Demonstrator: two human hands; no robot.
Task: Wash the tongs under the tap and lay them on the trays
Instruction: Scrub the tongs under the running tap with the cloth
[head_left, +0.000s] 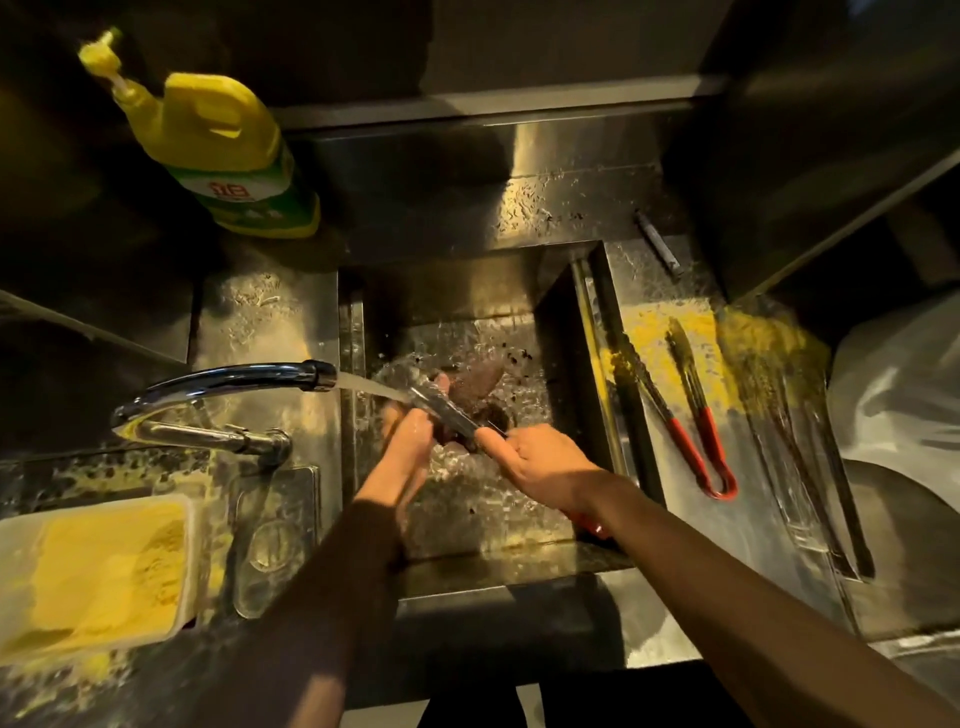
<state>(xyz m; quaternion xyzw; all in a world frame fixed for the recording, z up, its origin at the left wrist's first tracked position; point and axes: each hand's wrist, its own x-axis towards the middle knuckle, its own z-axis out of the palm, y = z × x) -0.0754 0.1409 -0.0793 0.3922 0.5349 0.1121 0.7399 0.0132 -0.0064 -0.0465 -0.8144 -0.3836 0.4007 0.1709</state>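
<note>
At frame centre your right grip (540, 462) clutches the tongs (447, 410) under the tap (234, 379); your left grip (410, 441) touches them, but I cannot tell whether it clasps them.

- Tongs (447, 410), centre of the frame: the tips were blurred by running water. The mid-length was covered by the right hand (540, 467) gripping them, and only a scrap of red handle was seen below that wrist.
- Left hand (410, 441), centre: the fingertips were lost behind the tongs and the spray, so its hold could not be determined.
- Brown object (478, 382), in the sink (467, 291) beneath the tongs: partly covered and not identified.
- Bottle label (234, 192), upper left: the print was too small to be read.
- Container (93, 571), lower left: cut off by the left edge.
- Dark utensils (774, 410), on the tray (769, 545) right of centre: blurred in shadow, with kind and count not determined.
- White mass (893, 395), right edge: cut off and not identified.
- Forearms (779, 613): cut off by the lower edge.
</note>
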